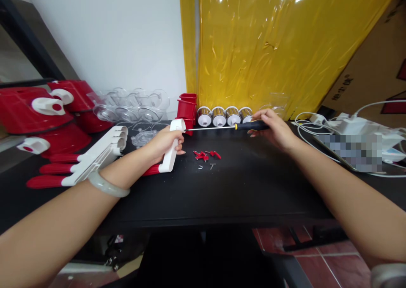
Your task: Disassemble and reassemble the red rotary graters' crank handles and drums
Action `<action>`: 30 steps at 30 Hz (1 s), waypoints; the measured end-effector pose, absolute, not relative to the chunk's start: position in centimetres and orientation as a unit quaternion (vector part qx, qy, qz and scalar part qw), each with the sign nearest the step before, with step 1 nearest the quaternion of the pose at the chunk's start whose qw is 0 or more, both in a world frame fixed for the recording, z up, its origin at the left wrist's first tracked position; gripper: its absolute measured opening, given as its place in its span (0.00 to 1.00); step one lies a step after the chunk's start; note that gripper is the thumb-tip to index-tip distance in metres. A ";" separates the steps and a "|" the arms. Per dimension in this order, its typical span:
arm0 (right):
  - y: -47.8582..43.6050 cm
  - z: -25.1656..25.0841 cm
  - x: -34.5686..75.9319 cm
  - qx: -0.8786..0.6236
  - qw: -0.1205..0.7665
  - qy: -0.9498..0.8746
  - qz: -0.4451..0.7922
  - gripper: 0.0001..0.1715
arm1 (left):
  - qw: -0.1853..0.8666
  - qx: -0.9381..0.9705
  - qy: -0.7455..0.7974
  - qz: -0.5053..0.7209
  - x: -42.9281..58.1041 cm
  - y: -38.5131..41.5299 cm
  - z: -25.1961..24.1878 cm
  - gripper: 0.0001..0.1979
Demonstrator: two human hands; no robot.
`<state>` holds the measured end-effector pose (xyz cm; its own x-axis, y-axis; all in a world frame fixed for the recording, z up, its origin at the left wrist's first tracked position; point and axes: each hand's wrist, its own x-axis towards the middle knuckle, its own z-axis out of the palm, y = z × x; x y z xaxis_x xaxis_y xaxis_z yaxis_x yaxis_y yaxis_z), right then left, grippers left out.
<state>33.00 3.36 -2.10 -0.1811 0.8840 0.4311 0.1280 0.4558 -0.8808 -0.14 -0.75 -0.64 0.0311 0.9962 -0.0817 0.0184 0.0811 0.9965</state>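
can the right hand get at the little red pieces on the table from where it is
Probably yes, once freed. The right hand holds the screwdriver, and the small red pieces lie in the open on the black table, between both hands, with nothing over them.

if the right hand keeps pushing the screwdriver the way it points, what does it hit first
The right hand aims the screwdriver leftward; its tip already seems to meet the top of the white handle held by the left hand.

White handle (171,152) glossy plastic; screwdriver (222,127) shaft bright metal; table (241,186) matt black.
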 end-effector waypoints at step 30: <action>3.9 -2.2 33.3 -0.390 0.540 -0.652 0.362 0.24 | 0.523 0.497 0.527 0.449 0.1 -1.2 -0.5 0.18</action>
